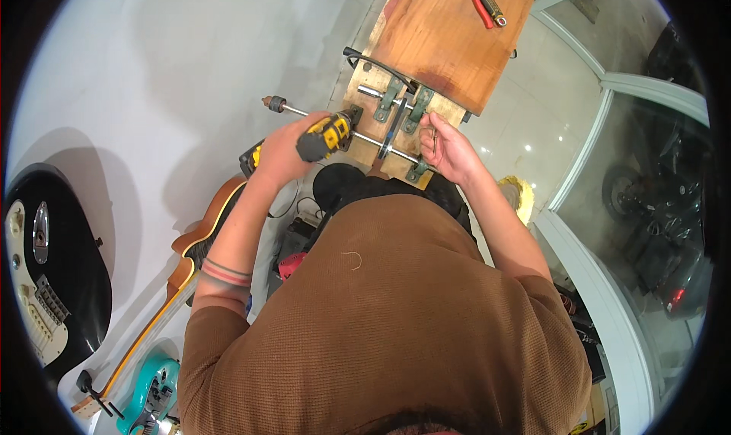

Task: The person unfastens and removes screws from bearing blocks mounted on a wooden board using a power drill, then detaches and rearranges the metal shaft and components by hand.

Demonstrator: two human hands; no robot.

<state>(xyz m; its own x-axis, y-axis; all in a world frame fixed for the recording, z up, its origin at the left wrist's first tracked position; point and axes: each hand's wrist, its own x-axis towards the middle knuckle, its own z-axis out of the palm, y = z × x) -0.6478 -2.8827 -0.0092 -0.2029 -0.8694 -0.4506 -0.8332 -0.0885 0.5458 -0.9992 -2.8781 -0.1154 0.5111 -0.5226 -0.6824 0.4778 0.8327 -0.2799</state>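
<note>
My left hand (283, 155) is wrapped round the grip of a yellow and black cordless drill (329, 136), held over the left end of a wooden board (368, 130). A long steel shaft (367, 137) passes under the drill and carries a drill chuck (277, 103) at its far left end. On the shaft, a pulley (384, 151) bears a dark belt (397, 123) leading up to a shorter shaft (370, 91). Green bearing blocks (417, 109) support the shafts. Beside them, my right hand (451, 151) has its fingers curled in and thumb pressed close; what they hold, if anything, is hidden.
An orange-brown wooden panel (449, 46) lies beyond the shafts, with red-handled pliers (481, 7) and another hand tool on it. Guitars (72, 260) line the left wall. A glass door (601, 145) stands to the right, with a motorcycle (655, 214) behind it.
</note>
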